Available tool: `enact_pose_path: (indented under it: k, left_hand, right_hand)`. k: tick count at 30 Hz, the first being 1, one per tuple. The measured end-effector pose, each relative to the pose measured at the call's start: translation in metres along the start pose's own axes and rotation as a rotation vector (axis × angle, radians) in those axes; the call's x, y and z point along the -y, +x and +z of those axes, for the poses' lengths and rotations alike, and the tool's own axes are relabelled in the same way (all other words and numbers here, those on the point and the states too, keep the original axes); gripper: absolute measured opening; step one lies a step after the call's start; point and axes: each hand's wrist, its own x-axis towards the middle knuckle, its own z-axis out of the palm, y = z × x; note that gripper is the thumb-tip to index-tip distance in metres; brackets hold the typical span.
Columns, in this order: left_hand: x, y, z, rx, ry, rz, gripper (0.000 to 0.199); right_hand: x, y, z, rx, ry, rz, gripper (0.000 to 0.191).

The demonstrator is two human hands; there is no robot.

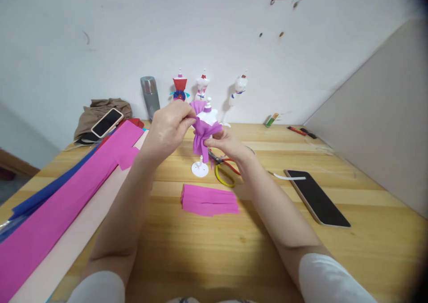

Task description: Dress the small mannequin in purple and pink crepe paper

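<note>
Operator: Where is the purple crêpe piece (201, 135)?

Inspector: It wraps the front of the white dress form (207, 117), standing on its round base (199, 170) near the middle of the tabletop (214, 249). Its upper part rises beside the neck; its lower end hangs above the base.

Operator: Finding on the hands?

Inspector: Your left hand (172, 123) pinches the upper edge between thumb and forefinger. Your right hand (227, 142) holds the piece at the waist, thumb in front; the fingertips behind are hidden, so their exact contact cannot be told.

Operator: Advice on the step?

Inspector: In my judgement, you should anchor with the right thumb, draw the left edge snug under light tension and even out the gathers. Hard pulling could tear such thin material or tip the form.

Operator: Surroundings?

Inspector: You have scissors (218, 159) just beside the base, 1 folded pink strip (210, 200) nearer you, and 3 further dress forms (179, 84) by the wall (214, 26).
</note>
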Motion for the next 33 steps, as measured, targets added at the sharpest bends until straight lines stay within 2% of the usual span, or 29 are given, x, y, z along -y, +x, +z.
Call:
enact_pose_path:
  k: [5,11,15,20,28,33]
  left_hand:
    - [0.0005,-0.0039,0.0036,-0.075,-0.059,-0.059,0.007]
    - [0.0024,-0.0036,0.0074,-0.115,-0.162,-0.080,0.022]
    - [0.0027,-0.0033,0.0056,-0.117,-0.212,-0.144,0.031]
    - [-0.0012,-0.0044,0.0024,-0.111,-0.201,-0.201,0.031]
    - [-0.0001,-0.0043,0.0026,-0.116,-0.188,-0.165,0.026]
    - [-0.0015,-0.0050,0.0013,-0.098,-0.083,-0.122,0.031]
  right_hand:
    - [0.0010,-0.0003,0.0018,-0.008,0.012,0.003,0.030]
    - [0.0018,-0.0003,0.0025,-0.012,-0.011,-0.012,0.027]
    - [0.0022,0.0007,0.0022,0.009,-0.009,-0.024,0.028]
    - [0.0022,0.0006,0.0015,0.024,-0.029,-0.047,0.025]
    - [0.0063,-0.0002,0.0038,0.025,-0.039,-0.048,0.023]
    - [0.0079,0.0003,0.0050,0.018,-0.029,-0.046,0.023]
